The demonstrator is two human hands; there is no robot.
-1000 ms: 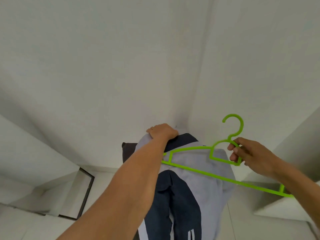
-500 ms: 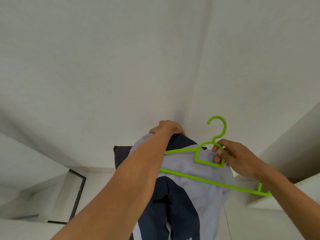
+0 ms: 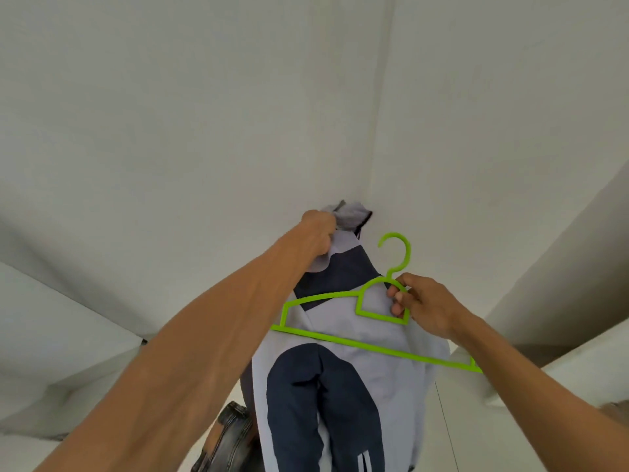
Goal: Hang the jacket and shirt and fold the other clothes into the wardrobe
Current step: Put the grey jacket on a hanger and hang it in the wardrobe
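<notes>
A light grey and navy jacket (image 3: pixel 367 335) hangs in front of me, held up high by its top. My left hand (image 3: pixel 318 233) grips a bunch of its collar fabric at arm's length. In front of the jacket's upper part sits a bright green plastic hanger (image 3: pixel 343 315), its hook pointing up. My right hand (image 3: pixel 418 306) pinches the hanger at the small arch under the hook. The hanger's right end is hidden behind my right forearm.
White walls fill the upper view and meet in a corner (image 3: pixel 384 131) behind the jacket. A white ledge (image 3: pixel 561 369) runs at the right. A dark glossy object (image 3: pixel 231 437) shows below the jacket at the bottom.
My left hand has lifted the jacket higher and now bunches its collar. The hanger and my right hand stay in front of the jacket's upper part. The camera has tilted.
</notes>
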